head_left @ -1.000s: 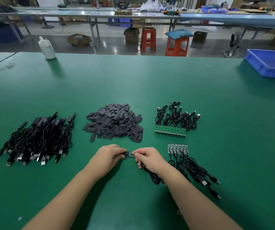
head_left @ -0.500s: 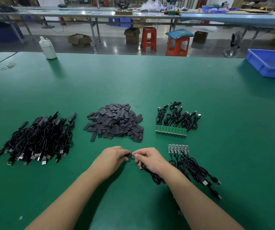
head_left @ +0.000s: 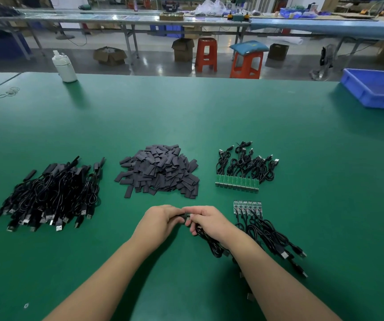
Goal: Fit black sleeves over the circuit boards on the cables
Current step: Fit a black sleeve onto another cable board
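Short black tubular sleeve, pinched by the left hand, now hides most of the small green circuit board — a second ago plainly exposed; the right hand grips board and thin black cable just above the green mat. Seating looks nearly complete.

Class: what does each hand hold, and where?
Left hand pinches a black sleeve; right hand pinches the cable at its circuit board end.
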Demonstrator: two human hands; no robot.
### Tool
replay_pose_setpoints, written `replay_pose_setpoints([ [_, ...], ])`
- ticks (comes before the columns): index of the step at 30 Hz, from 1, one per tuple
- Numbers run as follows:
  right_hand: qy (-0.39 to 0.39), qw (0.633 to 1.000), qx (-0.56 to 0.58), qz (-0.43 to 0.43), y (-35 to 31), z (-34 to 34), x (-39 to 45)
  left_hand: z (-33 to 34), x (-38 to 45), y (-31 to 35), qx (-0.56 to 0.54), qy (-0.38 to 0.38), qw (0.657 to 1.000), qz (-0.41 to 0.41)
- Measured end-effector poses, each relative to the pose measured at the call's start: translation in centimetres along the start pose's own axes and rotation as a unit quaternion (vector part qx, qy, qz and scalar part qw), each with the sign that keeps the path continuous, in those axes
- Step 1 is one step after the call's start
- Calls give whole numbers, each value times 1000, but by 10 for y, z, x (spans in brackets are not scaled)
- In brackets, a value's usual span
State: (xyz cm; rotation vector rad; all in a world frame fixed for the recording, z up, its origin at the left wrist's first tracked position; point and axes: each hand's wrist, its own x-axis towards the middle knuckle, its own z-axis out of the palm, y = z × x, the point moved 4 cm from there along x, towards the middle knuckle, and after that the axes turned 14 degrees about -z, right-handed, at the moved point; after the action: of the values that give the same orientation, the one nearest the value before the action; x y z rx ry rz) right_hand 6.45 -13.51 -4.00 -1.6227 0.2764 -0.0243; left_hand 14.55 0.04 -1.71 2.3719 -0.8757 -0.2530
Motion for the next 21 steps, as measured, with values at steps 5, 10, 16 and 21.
replay_pose_setpoints([
  [5, -16, 999, -34, -22, 3, 0, -1, 3, -1, -1, -5, -8, 1000, 13],
  [10, -24, 996, -74, -39, 6, 0, 3, 5, -1, 5, 25, -32, 999, 33],
  [16, -28, 995, -81, -44, 12, -1, 6, 12, 3, 10, 92, -60, 994, 23],
  [21, -34, 996, -73, -39, 13, -2, 7, 19, 7, 14, 233, -73, 969, 25],
])
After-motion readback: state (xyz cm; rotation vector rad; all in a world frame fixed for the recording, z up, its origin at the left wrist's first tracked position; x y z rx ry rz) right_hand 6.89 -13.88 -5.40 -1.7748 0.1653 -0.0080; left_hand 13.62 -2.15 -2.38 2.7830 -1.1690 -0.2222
